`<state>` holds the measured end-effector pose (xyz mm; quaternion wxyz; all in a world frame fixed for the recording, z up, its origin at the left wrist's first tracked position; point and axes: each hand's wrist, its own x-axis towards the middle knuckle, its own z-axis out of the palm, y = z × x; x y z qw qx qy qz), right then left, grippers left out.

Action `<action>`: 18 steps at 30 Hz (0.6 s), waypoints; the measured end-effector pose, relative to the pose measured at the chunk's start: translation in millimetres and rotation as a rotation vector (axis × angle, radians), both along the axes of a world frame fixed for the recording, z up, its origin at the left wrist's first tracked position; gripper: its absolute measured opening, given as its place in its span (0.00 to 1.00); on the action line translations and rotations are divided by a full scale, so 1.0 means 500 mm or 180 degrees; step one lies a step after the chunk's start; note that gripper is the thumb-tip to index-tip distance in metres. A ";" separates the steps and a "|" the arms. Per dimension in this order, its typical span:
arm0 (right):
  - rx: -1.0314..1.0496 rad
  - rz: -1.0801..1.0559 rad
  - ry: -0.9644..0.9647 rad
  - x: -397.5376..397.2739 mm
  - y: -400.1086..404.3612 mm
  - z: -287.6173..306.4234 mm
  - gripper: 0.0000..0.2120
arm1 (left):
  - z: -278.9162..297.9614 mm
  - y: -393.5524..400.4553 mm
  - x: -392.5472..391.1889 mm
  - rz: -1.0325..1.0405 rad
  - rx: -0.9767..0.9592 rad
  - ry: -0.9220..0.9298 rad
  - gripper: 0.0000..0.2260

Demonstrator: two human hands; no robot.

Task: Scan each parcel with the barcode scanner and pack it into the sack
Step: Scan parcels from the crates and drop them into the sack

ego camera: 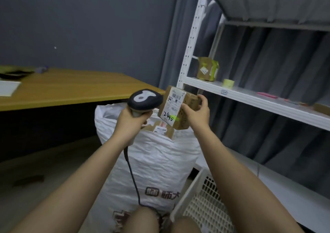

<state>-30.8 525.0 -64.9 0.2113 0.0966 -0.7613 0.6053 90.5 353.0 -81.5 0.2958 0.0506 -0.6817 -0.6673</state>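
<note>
At nine o'clock I see a wooden table (pixel 71 90) against a dark grey wall (pixel 89 27), with a white sheet (pixel 8 88) near its left edge. Moving in, my left hand (pixel 130 119) is wrapped around the handle of the barcode scanner (pixel 144 100); its dark head points toward three o'clock, at the parcel, and its cable (pixel 133 177) hangs down toward six. Just beside the scanner's nose, my right hand (pixel 196 111) grips a cardboard parcel (pixel 178 108), thumb on the label face, fingers over the far edge. The parcel's long axis runs from about twelve down to six, slightly tilted, and its white label (pixel 174 106) faces the scanner. Directly below stands the white sack (pixel 151 161), open, with another parcel (pixel 160 130) at its mouth. At five o'clock is a white basket (pixel 200 197); at two o'clock, white shelving (pixel 250 97) holding a taped box (pixel 207 69) and a tape roll (pixel 228 83).
</note>
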 end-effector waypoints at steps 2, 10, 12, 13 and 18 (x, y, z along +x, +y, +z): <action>0.0400 -0.0042 -0.0172 -0.037 -0.027 -0.015 0.29 | -0.010 -0.018 -0.019 0.0035 0.0033 -0.0062 0.20; 0.0782 0.0306 -0.0744 -0.156 -0.090 -0.046 0.31 | -0.039 -0.054 -0.083 0.0114 0.0035 -0.0155 0.18; 0.1128 0.0425 -0.0893 -0.168 -0.085 -0.050 0.28 | -0.043 -0.054 -0.090 0.0145 0.0031 -0.0157 0.16; 0.1184 0.0433 -0.0893 -0.168 -0.078 -0.048 0.25 | -0.044 -0.052 -0.093 0.0128 0.0037 -0.0159 0.15; 0.1147 0.0448 -0.0543 -0.132 -0.016 -0.026 0.11 | -0.042 -0.006 -0.097 -0.0101 -0.0038 -0.0218 0.17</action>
